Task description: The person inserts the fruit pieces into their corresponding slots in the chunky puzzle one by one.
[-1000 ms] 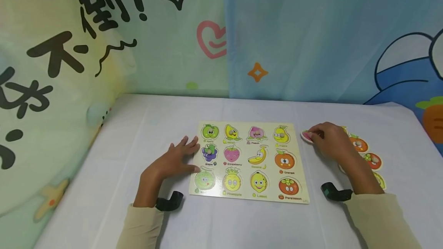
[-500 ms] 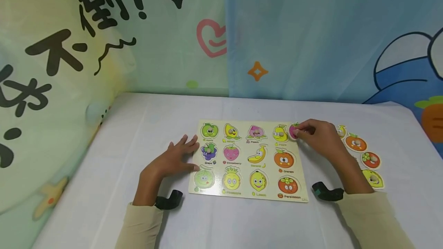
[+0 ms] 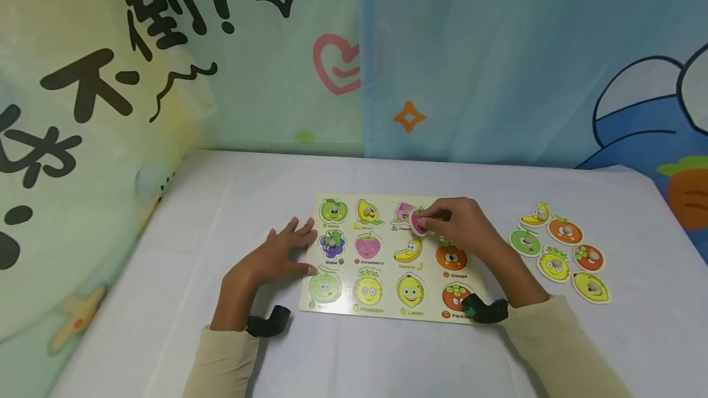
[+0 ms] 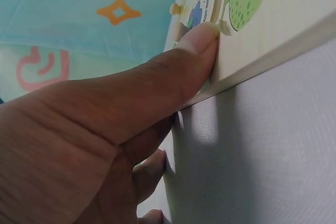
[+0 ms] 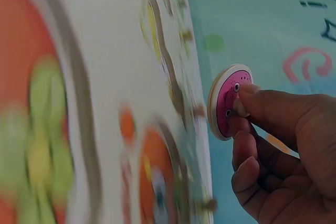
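Note:
My right hand (image 3: pixel 463 226) pinches a pink strawberry puzzle piece (image 3: pixel 416 223) by its knob, above the fruit puzzle board (image 3: pixel 389 287) near the peach piece (image 3: pixel 402 211). In the right wrist view the strawberry's round face (image 5: pixel 227 100) is tilted on edge between thumb and fingers. On the board's left edge rests my left hand (image 3: pixel 279 255), fingers spread; its thumb (image 4: pixel 173 69) lies over the rim in the left wrist view. A printed strawberry (image 3: pixel 367 245) marks the middle row. Knobbed apple (image 3: pixel 334 210), mango (image 3: pixel 367 212) and grape (image 3: pixel 332 244) pieces sit in the board.
Right of the board lie several loose pieces: banana (image 3: pixel 535 216), orange (image 3: pixel 566 231), green melon (image 3: pixel 524 242), pineapple (image 3: pixel 554 265), persimmon (image 3: pixel 589 258) and lemon (image 3: pixel 590 287). White cloth (image 3: pixel 354 358) covers the table. Printed curtains (image 3: pixel 487 78) stand behind and at the left.
My right hand has carried the strawberry piece leftward, from beside the loose pieces to over the board. The loose pieces at the right now show fully. My left hand stays at the board's edge.

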Demonstrator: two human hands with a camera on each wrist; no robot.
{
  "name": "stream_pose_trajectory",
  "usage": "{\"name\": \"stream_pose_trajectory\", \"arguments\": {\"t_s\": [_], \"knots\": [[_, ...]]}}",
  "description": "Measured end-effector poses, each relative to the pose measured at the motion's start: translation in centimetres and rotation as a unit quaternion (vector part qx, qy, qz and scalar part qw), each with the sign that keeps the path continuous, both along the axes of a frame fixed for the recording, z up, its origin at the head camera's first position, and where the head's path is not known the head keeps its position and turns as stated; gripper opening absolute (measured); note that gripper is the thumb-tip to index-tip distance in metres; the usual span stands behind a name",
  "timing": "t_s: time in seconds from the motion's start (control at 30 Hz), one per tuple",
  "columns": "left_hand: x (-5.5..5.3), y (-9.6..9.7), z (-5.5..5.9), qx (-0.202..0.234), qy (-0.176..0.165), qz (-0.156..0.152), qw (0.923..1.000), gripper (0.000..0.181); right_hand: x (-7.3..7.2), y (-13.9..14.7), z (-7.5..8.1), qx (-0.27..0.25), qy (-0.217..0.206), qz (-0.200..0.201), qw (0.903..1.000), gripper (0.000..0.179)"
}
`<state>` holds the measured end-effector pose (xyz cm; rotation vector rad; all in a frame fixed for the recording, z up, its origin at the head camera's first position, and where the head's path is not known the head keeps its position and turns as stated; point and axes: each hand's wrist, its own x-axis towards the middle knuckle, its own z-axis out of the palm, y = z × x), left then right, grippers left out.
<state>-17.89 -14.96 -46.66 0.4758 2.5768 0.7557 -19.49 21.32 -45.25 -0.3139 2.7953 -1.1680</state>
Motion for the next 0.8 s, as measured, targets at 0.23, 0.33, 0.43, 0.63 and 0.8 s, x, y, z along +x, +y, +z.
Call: {"name": "stream_pose_trajectory", "arguments": {"t_s": [0.23,0.33,0.43,0.63,0.8], "knots": [[0.1,0.1,0.1,0.003,-0.002,-0.002,1.0,0.082,0.1,-3.6,-0.6,-0.03,-0.022,0.042,0.9984,0.005],[0.1,0.0,0.1,0.002,0.0,-0.002,1.0,0.082,0.2,-4.6,-0.7,-0.047,-0.043,0.045,0.997,0.005],[0.1,0.1,0.1,0.002,0.001,-0.001,1.0,0.082,0.1,-5.5,-0.8,-0.047,-0.042,0.048,0.9968,0.005],[0.1,0.2,0.0,0.006,-0.006,0.001,1.0,0.082,0.3,-7.3,-0.8,-0.04,-0.028,0.048,0.9976,0.008],[0.1,0.0,-0.1,0.0,-0.004,0.005,1.0,0.083,0.8,-8.6,-1.2,-0.042,-0.056,0.056,0.996,0.007]]}}
